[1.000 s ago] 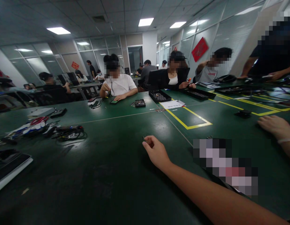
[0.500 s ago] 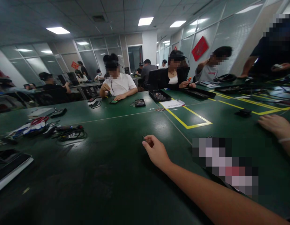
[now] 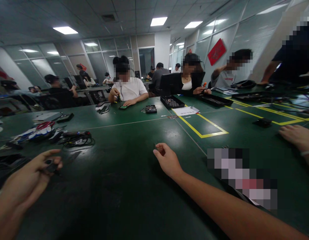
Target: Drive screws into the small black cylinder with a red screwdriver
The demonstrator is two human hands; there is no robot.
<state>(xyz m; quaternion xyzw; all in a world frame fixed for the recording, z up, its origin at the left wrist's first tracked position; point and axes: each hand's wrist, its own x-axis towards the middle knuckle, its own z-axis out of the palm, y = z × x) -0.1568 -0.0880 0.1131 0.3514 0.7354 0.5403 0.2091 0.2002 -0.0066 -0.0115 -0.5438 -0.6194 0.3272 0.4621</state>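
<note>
My right hand rests on the green table near its middle, fingers curled round a small dark part that I cannot make out. My left hand is raised at the lower left, thumb and fingers pinched on a small dark object. A co-worker's hand lies flat on the table at the right edge.
A tangle of cables and tools lies at the left. Yellow tape marks a rectangle on the table. Black trays and a white paper sit farther back. Several people sit along the far side.
My left hand has come into view at the lower left, holding a small dark object. The right hand has stayed in place; the view shifted slightly.
</note>
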